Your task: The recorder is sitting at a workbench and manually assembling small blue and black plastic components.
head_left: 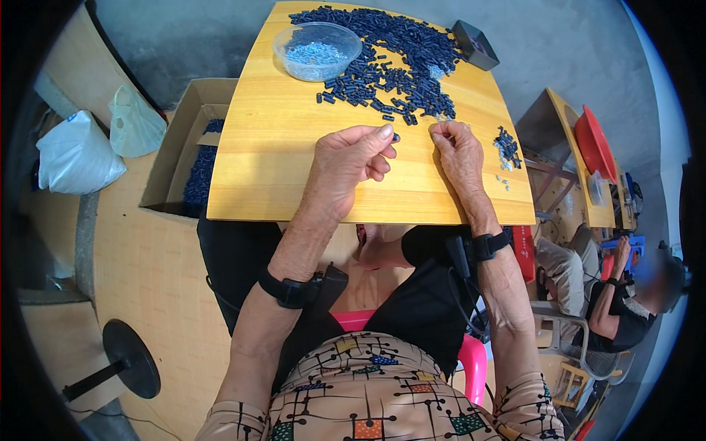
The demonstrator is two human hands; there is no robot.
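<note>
My left hand (340, 163) is raised over the yellow wooden table (268, 158), with its thumb and forefinger closed on a small dark plastic piece (396, 137). To its right, my right hand (461, 158) is in a pinch just above the tabletop, beside a few small clear pieces; whatever lies between its fingertips is too small to make out. Beyond both hands spreads a heap of short, dark, tube-like pieces (401, 37). A clear round bowl (332, 33) of small, shiny, pale bits stands at the far left of the heap.
A small dark open box (482, 57) sits at the far right corner. Near the right edge lies a little pile of dark and clear pieces (507, 147). Left of the table stands a cardboard box (157, 176) with dark pieces inside. Another person (625, 301) sits at right.
</note>
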